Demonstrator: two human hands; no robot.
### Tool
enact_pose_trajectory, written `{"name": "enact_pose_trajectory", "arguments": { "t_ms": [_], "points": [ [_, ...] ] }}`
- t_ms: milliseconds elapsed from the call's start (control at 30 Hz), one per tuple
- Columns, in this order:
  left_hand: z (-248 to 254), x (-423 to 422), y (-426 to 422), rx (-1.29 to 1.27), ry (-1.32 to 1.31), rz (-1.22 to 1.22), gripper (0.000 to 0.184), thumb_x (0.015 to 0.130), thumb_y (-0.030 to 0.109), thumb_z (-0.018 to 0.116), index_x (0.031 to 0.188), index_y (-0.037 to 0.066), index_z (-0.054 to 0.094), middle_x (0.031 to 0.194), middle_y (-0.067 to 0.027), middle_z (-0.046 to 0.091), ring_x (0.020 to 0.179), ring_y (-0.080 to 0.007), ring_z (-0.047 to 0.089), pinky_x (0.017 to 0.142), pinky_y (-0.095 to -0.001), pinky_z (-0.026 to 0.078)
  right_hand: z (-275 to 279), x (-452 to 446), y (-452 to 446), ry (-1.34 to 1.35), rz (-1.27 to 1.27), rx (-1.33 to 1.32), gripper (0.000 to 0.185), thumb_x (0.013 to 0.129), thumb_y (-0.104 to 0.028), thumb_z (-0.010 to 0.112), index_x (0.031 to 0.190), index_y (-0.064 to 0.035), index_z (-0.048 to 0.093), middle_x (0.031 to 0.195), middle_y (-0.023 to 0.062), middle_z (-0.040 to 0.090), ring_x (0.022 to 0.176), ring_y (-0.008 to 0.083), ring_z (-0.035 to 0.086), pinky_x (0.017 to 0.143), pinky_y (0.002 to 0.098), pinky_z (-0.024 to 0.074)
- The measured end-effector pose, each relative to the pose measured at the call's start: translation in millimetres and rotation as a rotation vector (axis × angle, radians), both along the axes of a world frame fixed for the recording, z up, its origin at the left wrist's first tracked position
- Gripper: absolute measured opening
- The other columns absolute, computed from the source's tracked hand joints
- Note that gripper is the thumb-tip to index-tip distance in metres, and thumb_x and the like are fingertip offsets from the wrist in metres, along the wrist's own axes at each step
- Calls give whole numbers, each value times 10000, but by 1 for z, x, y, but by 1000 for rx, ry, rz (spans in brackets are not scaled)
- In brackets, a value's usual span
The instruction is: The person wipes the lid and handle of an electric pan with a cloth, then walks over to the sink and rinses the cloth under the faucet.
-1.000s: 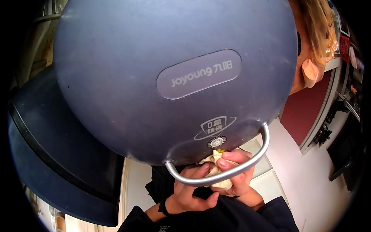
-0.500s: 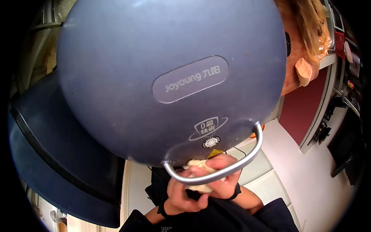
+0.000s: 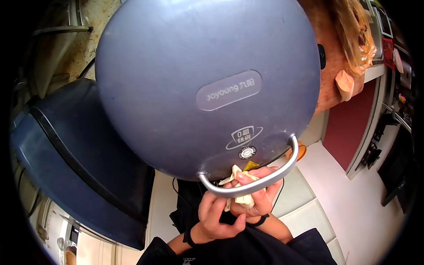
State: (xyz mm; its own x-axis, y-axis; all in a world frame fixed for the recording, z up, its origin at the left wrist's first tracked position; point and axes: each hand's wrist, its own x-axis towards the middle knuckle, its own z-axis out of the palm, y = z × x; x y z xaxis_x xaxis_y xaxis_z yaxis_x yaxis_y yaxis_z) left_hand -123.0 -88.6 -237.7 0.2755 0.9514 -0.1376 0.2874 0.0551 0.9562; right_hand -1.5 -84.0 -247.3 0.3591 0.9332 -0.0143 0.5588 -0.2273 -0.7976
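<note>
A large blue-grey Joyoung electric griddle lid [image 3: 176, 101] fills the view, with a curved silver handle [image 3: 238, 191] at its near edge. Below and behind that handle my two hands are close together. My right hand [image 3: 261, 201] has its fingers bent around soft, cream-coloured pieces of what looks like dough [image 3: 244, 201]. My left hand [image 3: 216, 216] is curled beside it, fingertips on a smaller strip of the same stuff and thumb pointing toward the right hand. The handle and lid edge hide part of the fingers.
A dark blue rounded appliance [image 3: 88, 163] stands at left. On the right, a brown wooden board [image 3: 329, 95] carries a pinkish cut piece [image 3: 344, 85] and an orange plastic bag [image 3: 360, 48]. Something orange [image 3: 301, 151] shows beside the handle's right end.
The lid appears smaller and shifted right and slightly up in view. My hands have moved apart a little, and the pale pieces now look more separated, with one end sticking up above the handle.
</note>
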Motion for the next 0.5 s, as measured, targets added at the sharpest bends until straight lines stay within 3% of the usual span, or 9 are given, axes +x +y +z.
{"name": "enact_pose_trajectory", "arguments": {
  "t_ms": [100, 233, 400, 500],
  "points": [
    [-3, -6, -1, 13, 9, -20, 726, 820, 265, 745, 1349, -180, 523, 1299, -316, 604, 1109, -383, 645, 949, -440, 554, -7, -19, 4, -201, -115, 34, 340, 795, -141, 823, 1132, -116, 778, 1076, 112, 546, 985, 238, 509, 834, 344, 414],
    [-1, -14, -5, -55, 4, -39, 779, 828, 288, 730, 1386, -196, 480, 1309, -323, 589, 1118, -380, 632, 967, -439, 534, 1, -17, 6, -204, -43, -64, 362, 771, -112, 817, 1131, -143, 789, 1078, 115, 521, 980, 245, 468, 843, 360, 385],
    [0, -8, -3, -49, 3, 0, 725, 829, 259, 776, 1348, -185, 535, 1311, -291, 618, 1112, -360, 659, 914, -405, 580, 0, -5, 14, -110, 8, 0, 391, 701, -131, 848, 1090, -163, 822, 930, 22, 514, 887, 214, 473, 800, 364, 392],
    [3, -6, 0, -48, 10, -1, 728, 822, 253, 781, 1338, -195, 532, 1291, -300, 621, 1094, -366, 660, 907, -404, 576, 2, 0, 16, -103, 56, -1, 400, 697, -128, 847, 1095, -159, 826, 921, 22, 520, 878, 211, 475, 796, 362, 395]
  ]
}}
